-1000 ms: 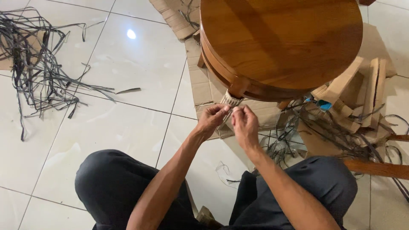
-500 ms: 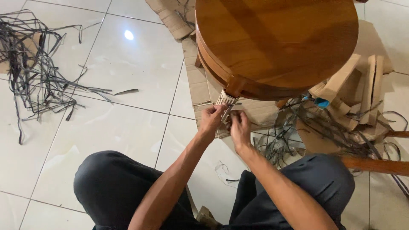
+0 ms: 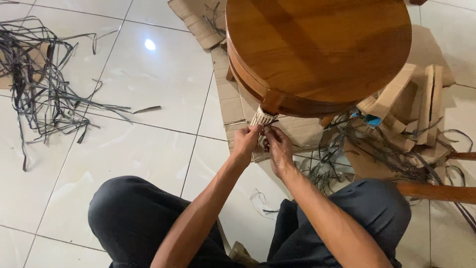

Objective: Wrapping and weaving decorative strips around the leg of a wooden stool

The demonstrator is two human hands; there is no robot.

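Nearest the camera, two knees in dark trousers are seen, spread apart on the white tiled floor, with both bare forearms reaching forward between them.

The left hand and the right hand are held close together, almost touching. Both sets of fingers are closed in a pinch on a thin dark strip, which is drawn taut just above the fingertips. The strip runs straight to the table leg, which stands directly beyond the hands and is already bound with pale wrapping where it meets the underside of the round wooden table. The wrapped part lies just past the left thumb, touching or nearly touching it; the exact contact cannot be told.

As a judgement, the pinch could be lost if the strip is pulled too hard, since so little of it is held; the winding might then slacken. The strip could also be snagged on the loose strips lying to the right of the hands.

Beneath the table, flattened cardboard is spread. To the right of the hands, folded cardboard pieces and a tangle of dark strips are piled. Far to the left, another heap of dark strips lies on the floor.
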